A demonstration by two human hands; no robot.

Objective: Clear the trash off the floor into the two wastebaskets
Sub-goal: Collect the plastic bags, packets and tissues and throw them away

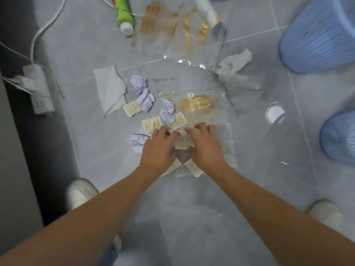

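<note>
Small cream sachets (181, 142) lie scattered on the grey tiled floor in the middle of the head view. My left hand (159, 146) and my right hand (205, 144) meet over them, fingers curled and pinching the sachets between them. More sachets (151, 124) sit just beyond. Crumpled paper balls (168, 110) and a clear plastic bag with gold print (196, 104) lie further out. Two blue wastebaskets stand on the right, one far (317, 35) and one nearer (338, 139).
A flat tissue (110, 89), a crumpled white tissue (234, 62), a green bottle (124, 14) and a clear bottle with a white cap (274, 114) lie around. A power strip (38, 89) with cables sits at left. My shoes (80, 192) flank the pile.
</note>
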